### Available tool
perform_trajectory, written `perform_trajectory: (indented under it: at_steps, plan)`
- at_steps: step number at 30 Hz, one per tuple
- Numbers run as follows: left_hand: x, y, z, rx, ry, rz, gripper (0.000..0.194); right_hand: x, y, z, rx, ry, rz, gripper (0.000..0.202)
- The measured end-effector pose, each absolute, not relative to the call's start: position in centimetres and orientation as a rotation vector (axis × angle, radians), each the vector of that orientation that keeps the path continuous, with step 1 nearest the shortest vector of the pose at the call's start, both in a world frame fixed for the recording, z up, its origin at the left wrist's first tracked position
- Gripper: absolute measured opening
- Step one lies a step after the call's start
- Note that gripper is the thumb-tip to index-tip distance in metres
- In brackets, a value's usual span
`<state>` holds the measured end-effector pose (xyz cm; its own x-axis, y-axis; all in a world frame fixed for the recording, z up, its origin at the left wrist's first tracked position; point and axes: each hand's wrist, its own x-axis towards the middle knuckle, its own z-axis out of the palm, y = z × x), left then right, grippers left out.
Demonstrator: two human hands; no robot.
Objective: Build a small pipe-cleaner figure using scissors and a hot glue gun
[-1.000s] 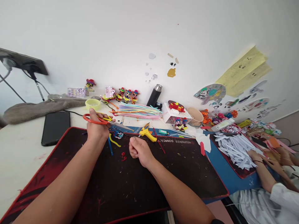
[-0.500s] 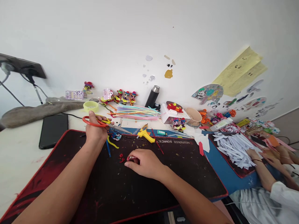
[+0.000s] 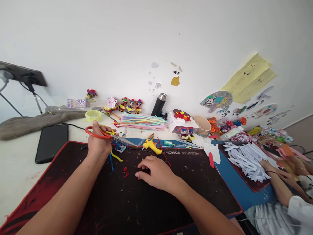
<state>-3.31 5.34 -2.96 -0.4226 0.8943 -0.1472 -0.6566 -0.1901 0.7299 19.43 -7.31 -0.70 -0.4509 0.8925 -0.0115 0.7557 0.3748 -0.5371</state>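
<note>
My left hand is closed around the orange and yellow handles of a pair of scissors, whose blades point right over the mat's back edge. Over the middle of the dark mat, my right hand has its thumb and forefinger apart. A tiny red spot shows by the thumb tip, too small to make out. Just left of that hand lies a small red piece. A yellow glue gun rests behind it. Blue and yellow strips lie beside my left hand.
Pastel pipe cleaners, small figures, a black flask and a white box line the wall. A phone lies at left. At right, another person's hands are near white paper strips.
My right hand has opened somewhat and sits slightly farther right; the shiny object between its fingers no longer shows. My left hand still holds the scissors. The view has shifted a little.
</note>
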Motion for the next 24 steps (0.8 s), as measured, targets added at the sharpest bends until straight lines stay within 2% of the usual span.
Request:
perform_trajectory:
  at_steps: [4,11,24]
  plan:
    - [-3.2,5.2,-3.0,0.395,0.892,1.809,0.056,19.2,-6.6,-0.3,-1.488,-2.135,0.806,0.007]
    - [-2.7,4.7,-2.5,0.479,0.886,1.817,0.053,18.9,-4.5,-1.2,-1.539,-1.792,0.888,0.011]
    - [-2.1,4.2,-1.9,0.556,0.900,1.853,0.060,17.9,-3.9,-1.1,-1.569,-1.749,0.873,0.007]
